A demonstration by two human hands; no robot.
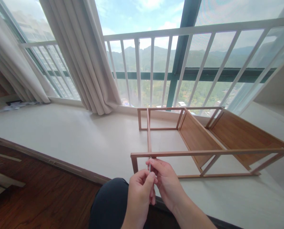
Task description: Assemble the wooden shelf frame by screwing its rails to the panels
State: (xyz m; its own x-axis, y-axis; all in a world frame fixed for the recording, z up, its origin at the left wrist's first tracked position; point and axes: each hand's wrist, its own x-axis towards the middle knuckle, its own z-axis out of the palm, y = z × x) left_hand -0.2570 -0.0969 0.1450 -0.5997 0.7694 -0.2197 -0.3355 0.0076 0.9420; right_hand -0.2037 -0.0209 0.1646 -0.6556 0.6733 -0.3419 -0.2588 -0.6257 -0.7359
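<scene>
A brown wooden shelf frame (170, 153) lies on its side on the white window ledge, with two wooden panels set between its rails. Just below the near rail, close to where a crossbar meets it, both of my hands come together. Between them stands a thin silvery rod, which looks like a hex key (150, 168), its upper end at the rail's underside. My left hand (140, 190) pinches the lower part with thumb and fingers. My right hand (166, 178) is closed around the upper part, fingertips almost at the rail. The fingers partly hide the rod's lower end.
Behind the frame stand a white railing (152, 73) and tall windows. A beige curtain (84, 57) hangs to the left. Papers (14, 105) lie at the ledge's far left. My dark-clothed knee (110, 203) is at the ledge's edge, above the dark wooden floor (44, 190).
</scene>
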